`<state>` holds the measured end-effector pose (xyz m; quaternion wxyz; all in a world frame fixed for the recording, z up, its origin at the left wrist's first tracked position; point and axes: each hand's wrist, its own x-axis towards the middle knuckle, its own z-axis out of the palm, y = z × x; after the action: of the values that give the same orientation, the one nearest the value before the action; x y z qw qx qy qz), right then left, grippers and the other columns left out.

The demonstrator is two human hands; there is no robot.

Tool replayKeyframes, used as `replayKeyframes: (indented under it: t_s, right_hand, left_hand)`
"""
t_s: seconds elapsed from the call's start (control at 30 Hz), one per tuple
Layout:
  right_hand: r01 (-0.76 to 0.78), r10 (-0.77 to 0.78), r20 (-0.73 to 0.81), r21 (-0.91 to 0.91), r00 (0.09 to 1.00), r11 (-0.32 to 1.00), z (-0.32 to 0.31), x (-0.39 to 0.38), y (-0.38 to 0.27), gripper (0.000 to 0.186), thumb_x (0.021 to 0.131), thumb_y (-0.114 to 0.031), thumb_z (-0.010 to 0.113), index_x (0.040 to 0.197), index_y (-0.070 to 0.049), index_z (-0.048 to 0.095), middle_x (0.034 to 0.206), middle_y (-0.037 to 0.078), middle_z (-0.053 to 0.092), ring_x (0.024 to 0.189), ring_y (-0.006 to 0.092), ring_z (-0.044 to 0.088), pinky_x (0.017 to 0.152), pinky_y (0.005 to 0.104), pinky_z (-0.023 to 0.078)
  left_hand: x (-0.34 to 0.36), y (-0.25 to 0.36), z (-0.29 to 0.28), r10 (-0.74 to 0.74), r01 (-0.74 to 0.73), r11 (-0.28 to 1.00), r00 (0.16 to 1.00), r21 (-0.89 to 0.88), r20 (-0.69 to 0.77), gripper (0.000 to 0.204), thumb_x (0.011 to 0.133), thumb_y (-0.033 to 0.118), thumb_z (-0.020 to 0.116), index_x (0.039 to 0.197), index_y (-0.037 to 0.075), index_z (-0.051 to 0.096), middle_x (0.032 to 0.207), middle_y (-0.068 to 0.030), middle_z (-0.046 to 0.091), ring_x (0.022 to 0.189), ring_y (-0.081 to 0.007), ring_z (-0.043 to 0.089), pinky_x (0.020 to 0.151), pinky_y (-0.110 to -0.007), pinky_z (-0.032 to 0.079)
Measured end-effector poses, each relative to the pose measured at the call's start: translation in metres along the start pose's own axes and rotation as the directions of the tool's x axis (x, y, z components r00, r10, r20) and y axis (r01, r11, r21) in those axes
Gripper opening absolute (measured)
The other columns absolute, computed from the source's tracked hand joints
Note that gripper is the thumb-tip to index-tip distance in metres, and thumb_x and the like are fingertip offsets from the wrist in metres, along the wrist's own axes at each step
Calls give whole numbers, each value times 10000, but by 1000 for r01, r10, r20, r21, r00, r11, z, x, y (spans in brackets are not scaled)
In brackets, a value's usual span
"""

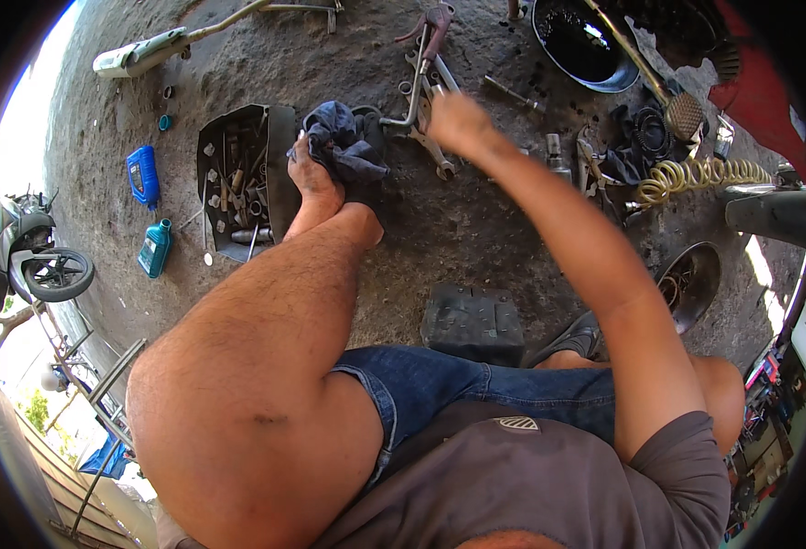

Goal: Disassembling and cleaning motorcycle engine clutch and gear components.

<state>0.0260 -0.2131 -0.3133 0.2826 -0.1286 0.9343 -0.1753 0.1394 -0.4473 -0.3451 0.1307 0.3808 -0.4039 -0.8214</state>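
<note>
Your left hand clutches the dark rag beside the parts tray. Your right hand reaches over the wrenches, apparently closing on one; next, grip it firmly.

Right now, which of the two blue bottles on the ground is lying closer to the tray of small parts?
The teal bottle is closer: it lies just left of the tray of small parts. The darker blue bottle stands farther left, nearer the picture's edge.
</note>
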Motion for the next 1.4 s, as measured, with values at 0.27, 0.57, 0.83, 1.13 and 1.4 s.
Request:
replayKeyframes:
  t_s: [0.27, 0.57, 0.83, 1.13, 1.4]
  right_hand:
    - [-58, 59, 18, -48, 998, 997, 32, -43, 4, 232, 843, -125, 659, 1008, 5, 757, 1036, 220, 743, 981, 381, 735, 871, 459, 595]
    - [189, -217, -148, -184, 965, 965, -29, 18, 59, 223, 799, -196, 702, 977, -64, 730, 983, 193, 734, 955, 402, 714, 843, 484, 583]
    - [405, -396, -308, -36, 865, 914, -2, 12, 65, 235, 970, -193, 474, 916, -96, 681, 999, 151, 686, 948, 381, 679, 826, 486, 560]
    - [412, -430, -142, -141, 892, 900, 54, -33, 38, 120, 874, -70, 604, 846, -19, 709, 892, 185, 699, 849, 371, 729, 722, 449, 601]
    - [391, -444, -52, -388, 895, 835, 60, -49, 24, 111, 880, -49, 612, 936, 11, 687, 913, 187, 694, 835, 352, 741, 709, 406, 609]
  left_hand:
    - [-8, 3, 7, 58, -58, 998, 998, -10, -28, 215, 977, 294, 611, 963, 86, 662, 857, -4, 638, 767, -158, 613, 734, -322, 513]
    - [-5, 4, 4, 27, -28, 999, 1000, -24, -14, 199, 959, 287, 633, 954, 90, 659, 852, -4, 644, 751, -158, 614, 715, -319, 516]
    - [-6, 4, 6, 23, -23, 999, 1000, -30, -13, 204, 967, 287, 621, 956, 85, 654, 853, -10, 642, 752, -163, 617, 717, -326, 524]
    - [-5, 2, 5, 26, -27, 999, 999, -32, -31, 201, 973, 281, 616, 943, 84, 648, 835, -6, 633, 746, -158, 613, 705, -323, 513]
    - [-9, 4, 6, 74, -75, 997, 997, -24, -13, 196, 979, 270, 636, 949, 78, 657, 851, -3, 635, 761, -147, 612, 720, -309, 511]
